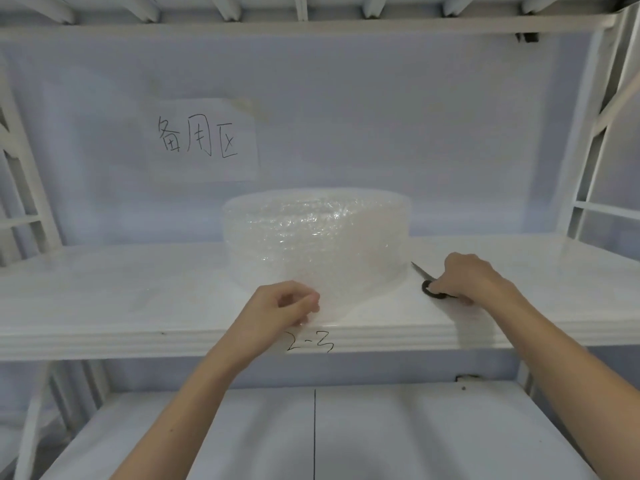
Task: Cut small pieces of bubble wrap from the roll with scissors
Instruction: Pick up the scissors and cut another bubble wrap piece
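A fat roll of clear bubble wrap (317, 237) stands on the white shelf (138, 299), in the middle. Its loose end (337, 299) hangs forward toward the shelf's front edge. My left hand (282, 311) pinches that loose end between thumb and fingers. Black-handled scissors (427, 282) lie on the shelf just right of the roll, blade tip pointing up-left at the roll. My right hand (467, 277) rests on their handles with fingers curled around them; part of the handles is hidden under the hand.
A paper sign with handwritten characters (201, 140) is stuck on the back wall. "2-3" (310, 342) is written on the shelf's front edge. White metal frame posts (588, 150) stand at both sides. A lower shelf (381, 438) lies beneath.
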The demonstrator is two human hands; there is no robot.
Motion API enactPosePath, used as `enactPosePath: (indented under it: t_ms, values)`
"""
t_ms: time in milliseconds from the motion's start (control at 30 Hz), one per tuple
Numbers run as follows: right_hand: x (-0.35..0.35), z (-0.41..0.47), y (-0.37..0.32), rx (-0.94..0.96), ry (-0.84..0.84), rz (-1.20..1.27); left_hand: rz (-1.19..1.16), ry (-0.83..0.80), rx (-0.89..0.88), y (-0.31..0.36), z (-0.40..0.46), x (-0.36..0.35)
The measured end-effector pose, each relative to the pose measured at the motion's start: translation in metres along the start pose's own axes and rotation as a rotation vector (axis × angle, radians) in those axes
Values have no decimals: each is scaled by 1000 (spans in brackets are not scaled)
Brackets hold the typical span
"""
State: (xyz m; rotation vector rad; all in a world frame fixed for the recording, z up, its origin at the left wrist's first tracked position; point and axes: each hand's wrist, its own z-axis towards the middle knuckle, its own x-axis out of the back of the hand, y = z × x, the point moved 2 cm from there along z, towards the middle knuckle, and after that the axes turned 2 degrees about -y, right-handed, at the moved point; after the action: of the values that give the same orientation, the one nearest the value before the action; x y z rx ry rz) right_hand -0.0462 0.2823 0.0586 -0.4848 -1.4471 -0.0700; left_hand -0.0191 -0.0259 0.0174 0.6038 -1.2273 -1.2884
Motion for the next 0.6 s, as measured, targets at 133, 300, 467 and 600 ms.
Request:
enactPosePath:
  t_ms: [133, 300, 467, 600]
  values:
    - [7, -5, -1, -14, -83, -45, 16, 51, -3, -2, -6, 3]
    - [6, -12, 4, 32, -34, -86, 51, 87, 6, -1, -7, 3]
    - [19, -22, 24, 68, -198, -90, 111, -16, 55, -3, -11, 4]
    - [27, -48, 46, 83, -272, 228, 27, 19, 61, -7, -13, 7]
